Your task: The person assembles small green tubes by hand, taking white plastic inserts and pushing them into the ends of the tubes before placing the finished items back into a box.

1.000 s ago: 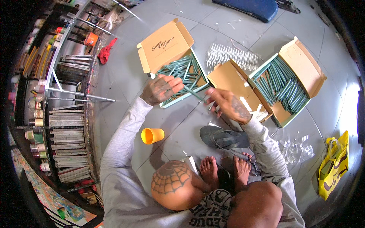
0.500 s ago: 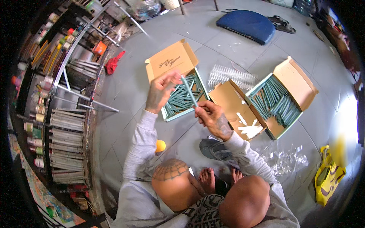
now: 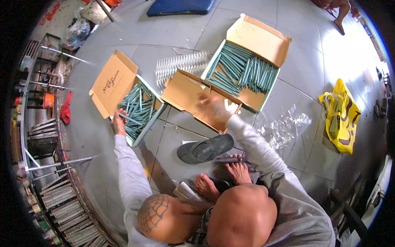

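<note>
My left hand (image 3: 119, 122) is at the near left edge of the left cardboard box (image 3: 110, 84), its fingers closed on the end of a slim teal stick (image 3: 132, 120). Many more such sticks (image 3: 139, 96) lie jumbled inside that box. Over the small cardboard box (image 3: 184, 89) in the middle hovers my right hand (image 3: 214, 108), smeared by motion, so its fingers cannot be read. White pieces (image 3: 232, 108) show in that small box, partly behind the hand. At the right, a larger open box (image 3: 259, 39) holds teal sticks (image 3: 242, 68) in rows.
Clear plastic strips (image 3: 181, 66) lie behind the small box. Crumpled clear wrappers (image 3: 286, 125) and a yellow bag (image 3: 340, 117) are on the right. A dark flip-flop (image 3: 205, 149) lies before my feet. Shelving (image 3: 61, 201) lines the left; a blue cushion (image 3: 179, 6) is at the back.
My hands have parted: the left went down to the left box with the stick, the right moved over the small box. The view has swung to the right.
</note>
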Action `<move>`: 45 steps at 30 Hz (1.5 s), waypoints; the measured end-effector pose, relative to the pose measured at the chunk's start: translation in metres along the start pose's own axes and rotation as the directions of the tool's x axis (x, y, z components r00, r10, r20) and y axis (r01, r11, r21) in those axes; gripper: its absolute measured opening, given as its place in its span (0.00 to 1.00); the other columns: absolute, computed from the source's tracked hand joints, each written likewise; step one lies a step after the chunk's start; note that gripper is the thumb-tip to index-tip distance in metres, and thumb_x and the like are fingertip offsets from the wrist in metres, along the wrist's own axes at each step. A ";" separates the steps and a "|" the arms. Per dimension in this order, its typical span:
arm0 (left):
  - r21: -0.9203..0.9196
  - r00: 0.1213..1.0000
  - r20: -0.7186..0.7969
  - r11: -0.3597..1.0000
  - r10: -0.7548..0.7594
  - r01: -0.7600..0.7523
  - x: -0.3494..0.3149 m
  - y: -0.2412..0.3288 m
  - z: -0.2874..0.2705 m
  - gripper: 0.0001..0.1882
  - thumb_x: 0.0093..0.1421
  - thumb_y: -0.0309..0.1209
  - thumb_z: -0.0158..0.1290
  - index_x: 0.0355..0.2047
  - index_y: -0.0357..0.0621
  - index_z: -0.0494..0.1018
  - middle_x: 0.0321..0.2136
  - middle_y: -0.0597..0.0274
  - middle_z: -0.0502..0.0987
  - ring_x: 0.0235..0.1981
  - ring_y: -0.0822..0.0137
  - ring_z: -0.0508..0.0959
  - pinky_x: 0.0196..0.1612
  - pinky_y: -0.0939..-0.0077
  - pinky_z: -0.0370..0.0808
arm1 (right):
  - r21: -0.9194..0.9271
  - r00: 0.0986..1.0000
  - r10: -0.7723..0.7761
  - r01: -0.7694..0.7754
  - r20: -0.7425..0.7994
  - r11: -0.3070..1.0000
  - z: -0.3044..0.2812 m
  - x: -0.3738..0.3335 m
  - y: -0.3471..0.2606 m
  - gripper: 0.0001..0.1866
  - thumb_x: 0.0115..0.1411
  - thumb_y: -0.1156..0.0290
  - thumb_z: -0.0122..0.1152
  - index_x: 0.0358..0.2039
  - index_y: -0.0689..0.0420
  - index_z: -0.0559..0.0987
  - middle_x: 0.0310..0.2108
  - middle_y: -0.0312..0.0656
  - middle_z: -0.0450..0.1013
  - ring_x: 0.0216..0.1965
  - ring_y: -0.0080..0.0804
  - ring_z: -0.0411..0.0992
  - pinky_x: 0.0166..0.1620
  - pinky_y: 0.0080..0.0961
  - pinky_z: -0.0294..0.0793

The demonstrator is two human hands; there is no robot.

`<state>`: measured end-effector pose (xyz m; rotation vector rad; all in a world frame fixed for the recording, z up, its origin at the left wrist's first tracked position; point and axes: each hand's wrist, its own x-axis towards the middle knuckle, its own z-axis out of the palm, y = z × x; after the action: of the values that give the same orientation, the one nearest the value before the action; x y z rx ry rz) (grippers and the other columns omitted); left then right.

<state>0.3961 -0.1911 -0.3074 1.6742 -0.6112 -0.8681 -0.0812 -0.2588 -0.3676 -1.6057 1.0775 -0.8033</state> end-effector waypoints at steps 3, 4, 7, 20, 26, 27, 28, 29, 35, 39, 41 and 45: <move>-0.167 0.988 -0.154 0.986 -0.029 0.003 -0.002 -0.025 -0.021 0.24 0.67 0.50 0.51 0.49 0.41 0.71 0.39 0.61 0.79 0.38 0.63 0.81 0.29 0.76 0.72 | -0.231 0.999 0.044 -0.050 -0.032 0.972 -0.074 0.003 -0.043 0.17 0.62 0.63 0.61 0.47 0.60 0.78 0.33 0.47 0.80 0.34 0.37 0.80 0.39 0.33 0.79; -0.198 0.999 -0.025 0.980 -0.036 0.030 -0.014 -0.013 0.030 0.24 0.67 0.50 0.52 0.47 0.41 0.71 0.37 0.61 0.78 0.40 0.61 0.81 0.31 0.74 0.75 | -0.242 0.997 0.078 -0.078 -0.010 0.967 -0.088 -0.011 -0.044 0.15 0.62 0.64 0.60 0.45 0.60 0.79 0.32 0.46 0.80 0.32 0.37 0.81 0.37 0.32 0.79; -0.337 0.996 0.093 0.941 0.005 0.027 -0.082 0.022 0.118 0.19 0.69 0.46 0.49 0.42 0.41 0.71 0.35 0.60 0.78 0.32 0.64 0.83 0.24 0.78 0.80 | -0.262 0.988 -0.134 0.149 0.077 0.953 -0.058 -0.041 -0.082 0.17 0.62 0.62 0.61 0.45 0.62 0.78 0.37 0.48 0.79 0.37 0.41 0.80 0.38 0.33 0.78; -0.532 0.997 0.058 0.844 -0.041 0.066 -0.213 0.056 0.156 0.15 0.72 0.43 0.45 0.45 0.43 0.68 0.32 0.65 0.76 0.35 0.65 0.83 0.27 0.80 0.78 | -0.438 0.784 -0.552 0.619 0.285 0.652 0.027 -0.058 -0.122 0.11 0.59 0.64 0.60 0.34 0.55 0.70 0.29 0.39 0.67 0.30 0.32 0.74 0.22 0.30 0.73; -0.623 0.977 0.028 0.761 -0.211 0.182 -0.254 0.023 0.135 0.14 0.73 0.42 0.42 0.45 0.44 0.68 0.32 0.67 0.75 0.36 0.66 0.82 0.27 0.79 0.78 | -0.317 0.678 -0.646 0.735 0.351 0.599 0.038 -0.090 -0.130 0.09 0.62 0.64 0.58 0.31 0.55 0.72 0.26 0.37 0.66 0.21 0.31 0.72 0.17 0.29 0.70; -0.636 0.980 0.058 0.750 -0.190 0.183 -0.256 0.015 0.130 0.14 0.74 0.42 0.40 0.45 0.45 0.68 0.33 0.67 0.75 0.38 0.66 0.82 0.28 0.78 0.79 | -0.282 0.759 -0.536 0.642 0.369 0.713 0.039 -0.092 -0.131 0.11 0.65 0.60 0.55 0.32 0.55 0.73 0.24 0.40 0.69 0.22 0.33 0.74 0.16 0.32 0.68; -0.608 0.975 0.054 0.767 -0.216 0.204 -0.256 0.013 0.129 0.14 0.74 0.42 0.40 0.45 0.45 0.68 0.33 0.68 0.75 0.38 0.66 0.82 0.29 0.78 0.79 | -0.260 0.807 -0.455 0.563 0.377 0.784 0.042 -0.097 -0.128 0.12 0.66 0.60 0.54 0.33 0.55 0.73 0.23 0.42 0.70 0.22 0.34 0.75 0.16 0.33 0.68; -0.583 0.969 0.052 0.780 -0.243 0.227 -0.254 0.011 0.129 0.15 0.74 0.42 0.40 0.45 0.45 0.68 0.33 0.68 0.75 0.38 0.66 0.82 0.29 0.78 0.79 | -0.243 0.847 -0.366 0.476 0.386 0.845 0.048 -0.100 -0.123 0.13 0.68 0.59 0.53 0.34 0.55 0.73 0.22 0.43 0.71 0.23 0.35 0.75 0.16 0.34 0.68; -0.303 0.993 -0.045 0.949 -0.110 0.091 -0.128 0.012 0.054 0.17 0.72 0.45 0.43 0.43 0.46 0.72 0.32 0.68 0.75 0.29 0.68 0.79 0.27 0.78 0.74 | -0.239 0.970 -0.174 0.212 0.168 0.948 0.024 -0.075 -0.093 0.19 0.68 0.53 0.52 0.39 0.58 0.74 0.27 0.51 0.75 0.28 0.46 0.78 0.28 0.43 0.76; 0.073 0.974 -0.170 0.984 -0.149 0.163 -0.021 -0.009 0.011 0.22 0.69 0.47 0.46 0.52 0.42 0.71 0.40 0.59 0.78 0.29 0.64 0.80 0.23 0.73 0.74 | -0.580 0.996 -0.063 0.019 -0.055 0.814 -0.078 -0.029 -0.035 0.12 0.63 0.62 0.55 0.34 0.59 0.76 0.35 0.49 0.76 0.30 0.47 0.79 0.32 0.40 0.78; 0.216 0.954 -0.201 0.940 -0.223 0.265 0.007 -0.033 -0.022 0.26 0.68 0.49 0.48 0.57 0.45 0.70 0.50 0.56 0.78 0.38 0.57 0.82 0.26 0.68 0.77 | -0.549 0.969 -0.014 -0.128 -0.246 0.826 -0.123 -0.005 -0.009 0.08 0.62 0.67 0.55 0.32 0.58 0.77 0.34 0.50 0.78 0.33 0.53 0.78 0.35 0.43 0.78; 0.793 0.950 -0.208 0.609 0.234 0.024 0.024 -0.073 -0.038 0.27 0.61 0.48 0.56 0.55 0.46 0.74 0.52 0.49 0.77 0.51 0.50 0.77 0.53 0.61 0.73 | -0.614 0.999 0.025 -0.047 -0.045 0.788 -0.140 0.026 0.019 0.11 0.61 0.62 0.57 0.35 0.56 0.79 0.34 0.53 0.78 0.39 0.54 0.78 0.42 0.45 0.77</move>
<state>0.4381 -0.1680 -0.3780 2.4807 -0.9611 -0.2045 -0.2008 -0.3365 -0.3471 -2.1074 1.4947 -0.4644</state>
